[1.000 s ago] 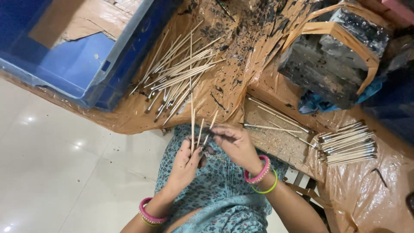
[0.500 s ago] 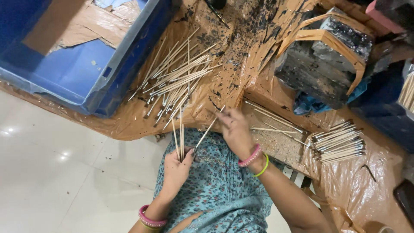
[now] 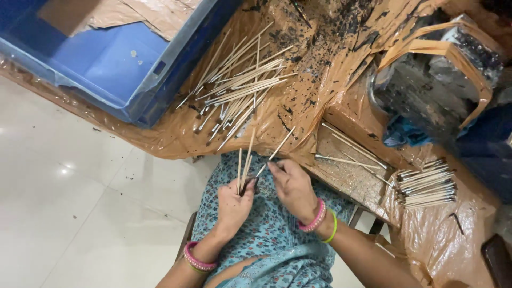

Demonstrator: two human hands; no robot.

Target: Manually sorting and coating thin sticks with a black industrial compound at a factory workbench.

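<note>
My left hand [image 3: 234,200] grips a small bunch of thin pale sticks [image 3: 244,162] by their dark lower ends, held upright over my lap. My right hand [image 3: 290,184] pinches a single stick [image 3: 278,146] by its lower end, slanting up to the right, close beside the bunch. A loose pile of sticks [image 3: 240,88] lies on the brown plastic sheet [image 3: 298,69] just beyond both hands.
A blue plastic crate [image 3: 106,64] stands at the far left on the sheet. A wooden board [image 3: 352,170] with a few sticks lies to the right, a stack of dark-coated sticks [image 3: 426,184] beyond it. A dark block wrapped in brown tape [image 3: 426,80] sits at the far right. White tiled floor [image 3: 64,213] lies left.
My right hand has come back from the sheet toward my lap with one stick and now sits close to the left hand's bunch.
</note>
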